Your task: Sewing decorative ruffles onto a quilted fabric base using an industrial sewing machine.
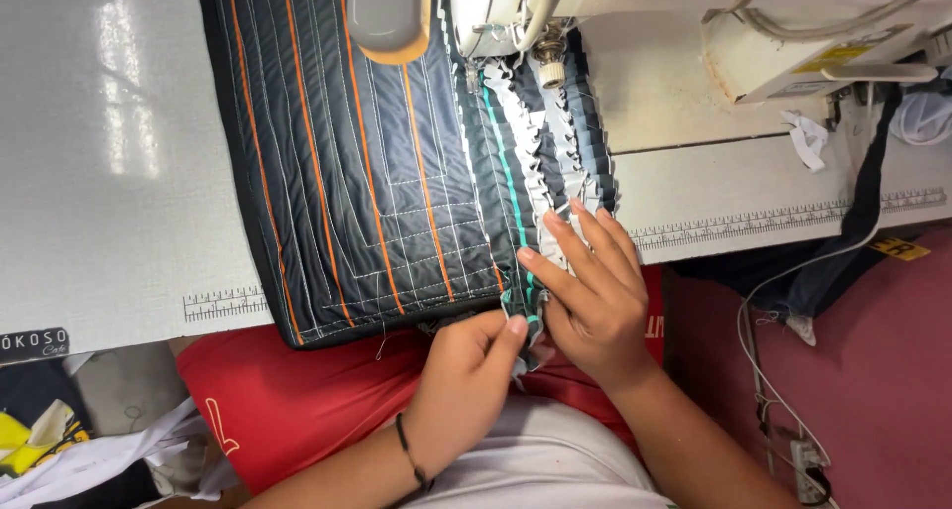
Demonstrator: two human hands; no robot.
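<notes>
A dark quilted fabric panel [337, 172] with orange and white stitch lines lies on the sewing table [109, 152]. Along its right edge runs a strip of pleated grey, white and navy trim [555, 142] with a teal line. The strip leads up under the sewing machine head [516, 13]. My left hand [471, 370] pinches the near end of the trim at the table's front edge. My right hand [590, 291] lies flat on the trim beside it, fingers spread and pressing the pleats down.
A ruler strip [754, 222] is printed along the table's front edge. White machine parts and a motor box [813, 53] sit at the back right. Cables [773, 370] hang over a red floor. Red cloth [288, 400] covers my lap, fabric scraps [59, 440] lie at lower left.
</notes>
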